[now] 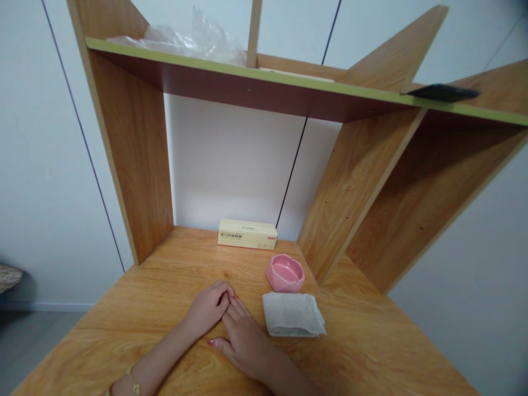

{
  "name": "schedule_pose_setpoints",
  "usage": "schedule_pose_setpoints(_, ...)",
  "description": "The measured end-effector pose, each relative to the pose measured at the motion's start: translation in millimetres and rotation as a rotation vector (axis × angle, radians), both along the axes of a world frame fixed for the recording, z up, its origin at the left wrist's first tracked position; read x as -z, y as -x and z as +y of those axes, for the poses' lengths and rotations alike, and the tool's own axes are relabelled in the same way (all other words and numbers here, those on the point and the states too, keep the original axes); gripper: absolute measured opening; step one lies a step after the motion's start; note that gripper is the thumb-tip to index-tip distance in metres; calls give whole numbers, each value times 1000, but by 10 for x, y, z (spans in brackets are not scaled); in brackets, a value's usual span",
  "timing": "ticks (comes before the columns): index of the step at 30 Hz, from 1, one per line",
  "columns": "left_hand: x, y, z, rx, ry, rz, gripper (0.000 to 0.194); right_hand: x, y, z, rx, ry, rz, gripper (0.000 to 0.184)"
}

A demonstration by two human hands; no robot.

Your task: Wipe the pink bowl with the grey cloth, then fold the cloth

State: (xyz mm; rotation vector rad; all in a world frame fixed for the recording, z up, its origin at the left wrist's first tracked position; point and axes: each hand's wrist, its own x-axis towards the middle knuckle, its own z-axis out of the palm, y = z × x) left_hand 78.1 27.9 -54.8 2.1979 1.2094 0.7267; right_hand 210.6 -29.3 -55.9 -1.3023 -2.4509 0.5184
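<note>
My left hand (209,308) rests on the wooden desk, loosely closed, with its fingers curled and nothing visible in them. Its fingertips meet the fingertips of my right hand (248,344), which lies open and flat, thumb spread to the side. Just right of the right hand is a folded pale grey cloth (292,314). Behind the cloth sits a pink faceted ashtray-like bowl (285,273). Farther back, a cream cling-film box (247,234) with printed lettering lies along the rear of the desk. Neither hand touches these things.
Wooden side panels rise at the left (132,159) and right (355,192) of the desk (173,275). A green-edged shelf (289,82) spans overhead. On it lie a crumpled clear plastic bag (193,41) and a dark flat object (443,92).
</note>
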Motion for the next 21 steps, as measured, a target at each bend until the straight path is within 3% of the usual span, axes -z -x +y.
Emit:
schedule_pose_setpoints(7,-30,2,-31,-99,-21,-107,19,-33,17,-19,-23,-51,14,66)
schedule_pose_setpoints(12,-24,16,-28,-159,-34,-205,21,-80,47,7,76,-237,2,40)
schedule_pose_setpoints(15,-17,23,-13,-151,-65,-230,22,-237,-107,122,295,-404,-130,35)
schedule_pose_setpoints(17,-22,24,-13,-129,-84,-231,22,-412,-331,218,514,-471,-211,34)
schedule_pose_setpoints(19,-36,15,-36,-86,-99,-204,22,-582,-631,308,737,-454,-265,31)
schedule_pose_setpoints(21,-56,-12,-97,-22,-110,-140,22,-683,-955,386,940,-325,-316,33)
